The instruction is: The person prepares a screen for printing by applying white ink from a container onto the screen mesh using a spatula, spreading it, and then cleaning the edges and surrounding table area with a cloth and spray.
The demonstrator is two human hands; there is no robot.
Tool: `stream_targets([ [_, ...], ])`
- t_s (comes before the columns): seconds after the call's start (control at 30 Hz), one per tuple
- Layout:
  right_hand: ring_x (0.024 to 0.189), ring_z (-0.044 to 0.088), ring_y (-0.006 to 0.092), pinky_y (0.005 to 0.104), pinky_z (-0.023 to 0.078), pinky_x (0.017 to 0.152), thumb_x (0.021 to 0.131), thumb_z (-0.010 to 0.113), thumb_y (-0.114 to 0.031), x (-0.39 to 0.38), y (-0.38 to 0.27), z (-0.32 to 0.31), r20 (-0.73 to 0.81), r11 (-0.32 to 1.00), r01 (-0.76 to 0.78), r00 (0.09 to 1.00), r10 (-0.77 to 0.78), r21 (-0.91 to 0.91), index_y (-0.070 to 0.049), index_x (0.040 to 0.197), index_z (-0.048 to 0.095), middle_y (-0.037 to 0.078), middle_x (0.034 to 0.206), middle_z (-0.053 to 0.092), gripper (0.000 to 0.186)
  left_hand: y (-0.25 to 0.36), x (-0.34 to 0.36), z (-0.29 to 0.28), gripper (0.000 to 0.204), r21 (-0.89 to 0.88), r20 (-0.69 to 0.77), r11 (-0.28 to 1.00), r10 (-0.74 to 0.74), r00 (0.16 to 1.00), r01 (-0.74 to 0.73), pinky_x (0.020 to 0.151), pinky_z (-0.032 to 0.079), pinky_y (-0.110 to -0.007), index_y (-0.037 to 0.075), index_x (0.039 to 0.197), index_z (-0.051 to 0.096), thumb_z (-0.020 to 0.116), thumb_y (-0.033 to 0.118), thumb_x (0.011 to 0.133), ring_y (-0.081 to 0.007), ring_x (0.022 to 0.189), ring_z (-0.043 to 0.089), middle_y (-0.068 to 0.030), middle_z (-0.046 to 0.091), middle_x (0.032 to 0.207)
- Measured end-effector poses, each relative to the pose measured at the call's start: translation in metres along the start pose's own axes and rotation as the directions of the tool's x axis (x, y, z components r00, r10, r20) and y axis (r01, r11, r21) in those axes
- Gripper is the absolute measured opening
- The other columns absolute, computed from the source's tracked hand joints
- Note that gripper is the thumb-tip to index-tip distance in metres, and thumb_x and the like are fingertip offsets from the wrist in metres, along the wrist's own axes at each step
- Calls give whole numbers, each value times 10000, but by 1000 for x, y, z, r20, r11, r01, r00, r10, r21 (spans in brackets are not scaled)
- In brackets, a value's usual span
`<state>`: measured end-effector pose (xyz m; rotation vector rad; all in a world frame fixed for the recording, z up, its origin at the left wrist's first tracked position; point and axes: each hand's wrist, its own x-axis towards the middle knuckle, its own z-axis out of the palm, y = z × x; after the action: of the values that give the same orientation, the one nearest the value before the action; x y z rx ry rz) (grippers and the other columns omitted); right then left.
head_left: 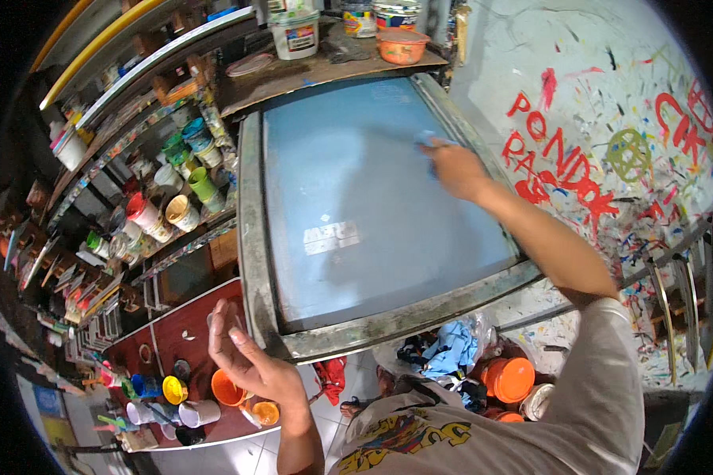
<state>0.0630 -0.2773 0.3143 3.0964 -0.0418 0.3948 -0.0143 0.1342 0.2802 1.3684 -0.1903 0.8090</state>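
A silk-screen printing frame (249, 214) with worn, stained edges lies in front of me. Blue-grey mesh (356, 182) fills it, with a small pale block of lettering near the lower left and fainter marks at the top. My right hand (458, 170) reaches over the mesh's upper right, fingers drawn together against the surface. A bit of light blue shows around those fingertips; its kind cannot be made out. Off the frame's lower left corner, my left hand (253, 368) is raised with the fingers apart and holds nothing.
Paint tubs (198, 142) crowd the shelves at left. A white bucket (295, 36) and an orange tub (402, 47) stand on a board beyond the frame. Open paint cups (174, 389) sit low at left. Below the frame lie cloths (451, 348) beside an orange bucket (509, 378).
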Motion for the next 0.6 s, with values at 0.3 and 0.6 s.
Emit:
stream_targets([
  [0.3,1442,389,344,463,411,1135,852,545,14,-25,-20,-7,166,994,110,980,-112,20,-155,1447,508,121,1566,411,620,-10,1,-12,284,42,-89,999,21,996,-18,1127,400,-453,-49,1275,482,381,130,1078,-313,1257,543,-215,551,1329],
  [0.6,1410,435,358,456,398,1140,892,562,-6,22,-165,30,-19,700,544,796,-605,463,-152,1394,554,134,1538,450,522,-11,2,-10,281,63,-99,997,48,994,-42,1116,414,-462,-48,1271,468,390,138,1076,-315,1287,521,-220,533,1351],
])
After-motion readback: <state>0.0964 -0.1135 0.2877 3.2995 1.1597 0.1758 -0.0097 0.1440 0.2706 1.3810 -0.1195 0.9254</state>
